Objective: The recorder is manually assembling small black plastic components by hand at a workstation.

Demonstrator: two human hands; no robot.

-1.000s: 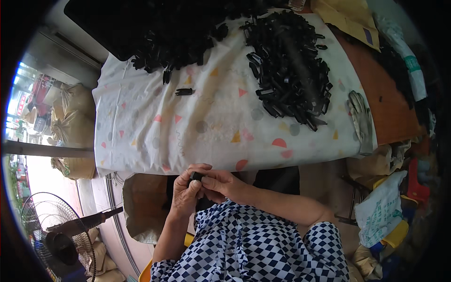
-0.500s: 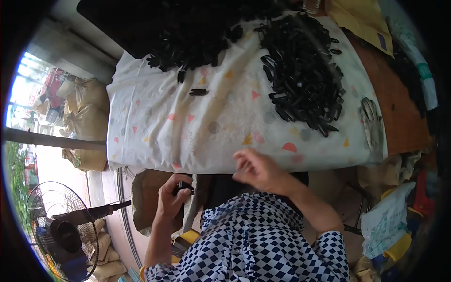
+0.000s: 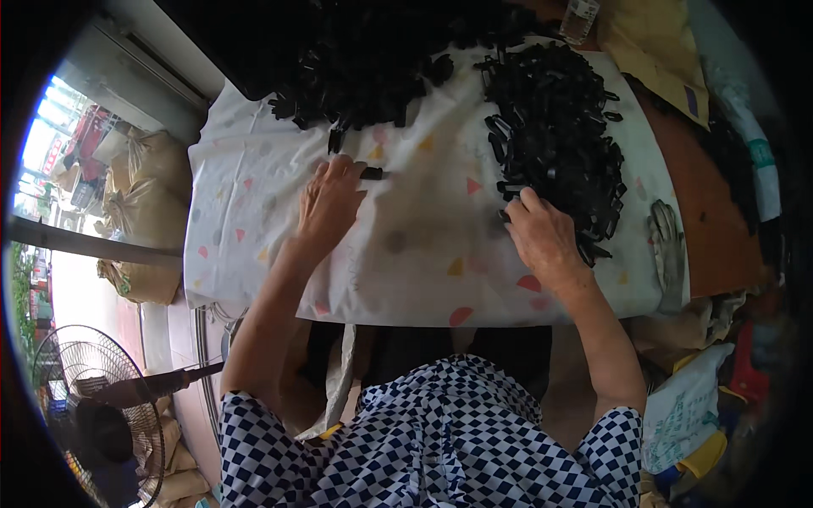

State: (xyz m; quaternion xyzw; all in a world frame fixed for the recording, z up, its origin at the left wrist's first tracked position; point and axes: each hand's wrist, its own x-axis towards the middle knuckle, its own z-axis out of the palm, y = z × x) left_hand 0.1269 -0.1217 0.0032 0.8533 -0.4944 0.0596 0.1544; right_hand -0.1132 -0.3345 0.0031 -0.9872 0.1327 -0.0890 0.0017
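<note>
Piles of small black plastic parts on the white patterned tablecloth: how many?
2: the left pile, beyond the left hand, and the right pile, beside the right hand. Their far ends are dark, so more may be hidden there.

A patterned cloth (image 3: 423, 264) covers the table (image 3: 720, 241); on it, black parts (image 3: 559, 127) heap at eleven and two o'clock, a glove (image 3: 668, 241) at three.

Daylight floods in from my left, washing the ground (image 3: 93, 288) there almost white. My tabletop (image 3: 398, 296) is dimmer, softly shadowed between my hands (image 3: 329, 207), which look slightly blurred. The far pile (image 3: 356, 93) sinks into darkness; the fisheye rim bends edges and falls to black.
</note>
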